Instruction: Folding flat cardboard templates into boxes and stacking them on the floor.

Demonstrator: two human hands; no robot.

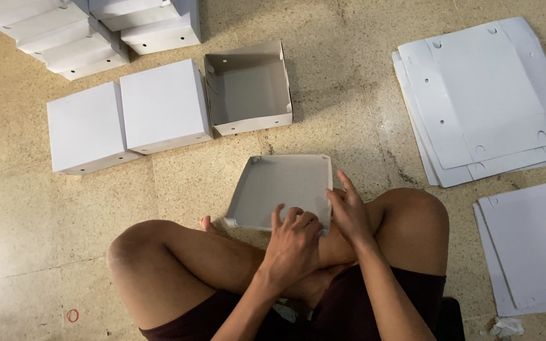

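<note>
**Fingers on a half-formed carton tray: head view**

Fingers (280, 213) of the left hand (295, 247) press down on the near edge of a shallow grey cardboard tray (282, 186), pinching its near wall; the right hand (351, 213) grips the tray's near right corner, index finger extended along the right edge.

Location: tray rests tilted on the crossed legs, far edge raised toward the tiled floor (178, 183) beyond.

Orientation: open face up and toward the camera; near-square, so no clear long axis; the slightly longer side seems to run left to right.

Risk, as judged: the unsupported left corner tab could spring open, or the thin board crease, if thumb pressure falls off the fold line.

Surroundings: open box (248, 88) ahead; two closed white boxes (127, 120) left of it; stacked boxes (90, 28) far left; flat die-cut blanks (481, 95) right; red rubber band (72, 315) near left.
</note>
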